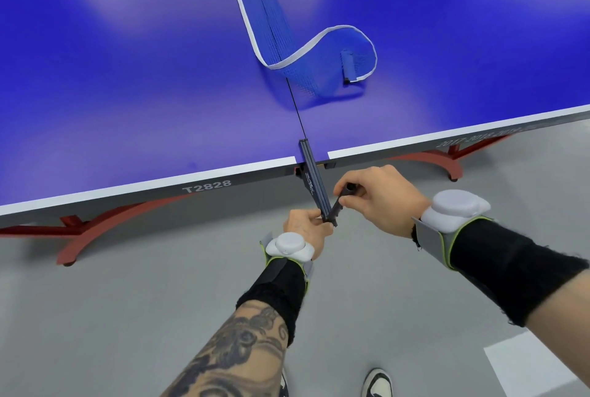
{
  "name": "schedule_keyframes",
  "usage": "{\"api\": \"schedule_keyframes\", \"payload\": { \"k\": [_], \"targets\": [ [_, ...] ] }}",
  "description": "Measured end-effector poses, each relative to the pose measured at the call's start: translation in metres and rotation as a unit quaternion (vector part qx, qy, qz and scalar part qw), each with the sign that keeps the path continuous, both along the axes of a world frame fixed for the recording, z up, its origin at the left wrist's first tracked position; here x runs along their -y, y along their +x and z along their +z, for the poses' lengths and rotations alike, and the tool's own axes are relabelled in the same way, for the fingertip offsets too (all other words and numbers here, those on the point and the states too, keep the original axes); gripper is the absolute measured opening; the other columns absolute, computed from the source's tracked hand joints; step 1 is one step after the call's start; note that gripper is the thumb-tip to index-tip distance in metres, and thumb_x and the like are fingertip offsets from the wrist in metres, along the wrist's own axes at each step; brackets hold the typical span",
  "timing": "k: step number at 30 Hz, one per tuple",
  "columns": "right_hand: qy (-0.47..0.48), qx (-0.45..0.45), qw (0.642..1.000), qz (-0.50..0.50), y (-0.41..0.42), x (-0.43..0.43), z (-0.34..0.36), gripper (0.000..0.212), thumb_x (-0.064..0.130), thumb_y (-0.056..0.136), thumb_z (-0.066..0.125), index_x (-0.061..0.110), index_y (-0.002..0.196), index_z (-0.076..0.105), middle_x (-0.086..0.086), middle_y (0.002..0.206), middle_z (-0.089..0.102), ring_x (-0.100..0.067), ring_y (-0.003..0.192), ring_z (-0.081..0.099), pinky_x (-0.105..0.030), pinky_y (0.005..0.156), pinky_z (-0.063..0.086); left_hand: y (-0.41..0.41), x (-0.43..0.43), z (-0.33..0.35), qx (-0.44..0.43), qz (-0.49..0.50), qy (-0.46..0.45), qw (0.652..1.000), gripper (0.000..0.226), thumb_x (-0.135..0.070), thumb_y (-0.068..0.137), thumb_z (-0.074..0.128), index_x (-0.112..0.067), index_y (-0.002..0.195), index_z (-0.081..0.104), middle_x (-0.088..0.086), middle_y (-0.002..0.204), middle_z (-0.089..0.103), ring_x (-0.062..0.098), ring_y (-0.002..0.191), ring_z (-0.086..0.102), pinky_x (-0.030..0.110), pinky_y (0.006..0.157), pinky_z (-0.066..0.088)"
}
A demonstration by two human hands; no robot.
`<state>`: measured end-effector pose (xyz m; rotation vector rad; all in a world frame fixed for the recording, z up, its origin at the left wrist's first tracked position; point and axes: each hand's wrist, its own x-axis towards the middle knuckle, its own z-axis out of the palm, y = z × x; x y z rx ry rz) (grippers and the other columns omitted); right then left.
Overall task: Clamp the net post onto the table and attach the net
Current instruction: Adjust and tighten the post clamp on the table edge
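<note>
The net post [310, 170] sits at the near edge of the table [143, 93], on the centre seam between the two halves. Its top end lies over the blue surface and its body slants out past the edge toward the person. The left hand [303, 226] grips the post's outer end, fingers curled round it. The right hand [380, 199] is closed round the black ribbed clamp screw [338, 203], which meets the post just beside the left hand. The step in hand appears to be tightening the clamp. Whether the lower jaw bears on the underside of the table cannot be told, as the edge hides it. The net [319, 55] lies slack on the table, apart from the post and not yet attached. Its free end curls into a loop with the end sleeve [348, 66] lying inside. Hazards: if the screw is turned while the post is off the seam or tilted, the clamp may seat crooked and the net would hang off line. If the left hand loosens before the screw bites, the post may slip off the edge and drop to the floor [159, 317]. Over-tightening may mark the table top. A loosely seated clamp may be dragged inward once the net is tensioned. The curled net may twist or snag when drawn to the post.
</note>
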<state>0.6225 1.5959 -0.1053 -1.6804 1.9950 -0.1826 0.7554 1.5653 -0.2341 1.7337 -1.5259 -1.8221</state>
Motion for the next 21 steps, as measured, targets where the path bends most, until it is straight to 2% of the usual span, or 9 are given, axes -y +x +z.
{"api": "schedule_keyframes", "payload": {
  "k": [3, 6, 9, 14, 21],
  "targets": [
    [-0.011, 0.007, 1.000, -0.005, 0.001, 0.001, -0.003, 0.012, 0.024, 0.095, 0.063, 0.022, 0.104, 0.071, 0.008, 0.083, 0.067, -0.014, 0.083, 0.065, -0.025, 0.084, 0.051, 0.001, 0.001, -0.005, 0.004, 0.008, 0.004, 1.000, 0.035, -0.013, 0.081, 0.074, -0.021, 0.116, 0.075, -0.004, 0.098, 0.079, 0.019, 0.100, 0.072, 0.028, 0.094, 0.052],
    [-0.012, 0.003, 1.000, -0.002, 0.001, 0.004, -0.005, 0.011, 0.023, 0.095, 0.064, 0.022, 0.104, 0.071, 0.009, 0.081, 0.066, -0.013, 0.081, 0.064, -0.022, 0.080, 0.047, 0.001, 0.002, -0.009, 0.006, 0.016, 0.015, 1.000, 0.044, -0.015, 0.080, 0.077, -0.018, 0.123, 0.071, -0.003, 0.100, 0.079, 0.017, 0.099, 0.072, 0.030, 0.098, 0.052],
    [-0.014, 0.001, 1.000, -0.009, 0.000, 0.003, -0.007, 0.011, 0.023, 0.095, 0.065, 0.022, 0.103, 0.071, 0.009, 0.080, 0.066, -0.014, 0.080, 0.064, -0.020, 0.077, 0.045, 0.000, 0.004, -0.010, 0.012, 0.017, 0.012, 1.000, 0.046, -0.015, 0.079, 0.079, -0.018, 0.124, 0.070, -0.003, 0.101, 0.079, 0.017, 0.100, 0.072, 0.032, 0.100, 0.051],
    [-0.023, 0.006, 0.999, -0.031, 0.002, -0.004, -0.012, 0.010, 0.022, 0.095, 0.064, 0.021, 0.102, 0.071, 0.006, 0.084, 0.070, -0.016, 0.083, 0.067, -0.021, 0.080, 0.048, -0.003, 0.005, -0.014, 0.019, 0.012, 0.007, 1.000, 0.047, -0.012, 0.082, 0.078, -0.018, 0.127, 0.068, -0.003, 0.105, 0.078, 0.016, 0.104, 0.068, 0.021, 0.087, 0.045],
    [-0.030, -0.008, 0.999, -0.034, 0.007, -0.006, -0.019, 0.011, 0.020, 0.095, 0.063, 0.018, 0.103, 0.071, 0.005, 0.084, 0.069, -0.020, 0.085, 0.065, -0.025, 0.082, 0.049, -0.004, 0.004, -0.015, 0.020, 0.025, 0.014, 0.999, 0.048, -0.009, 0.082, 0.078, -0.018, 0.128, 0.069, -0.002, 0.106, 0.078, 0.018, 0.104, 0.068, 0.023, 0.091, 0.047]
  ]
}}
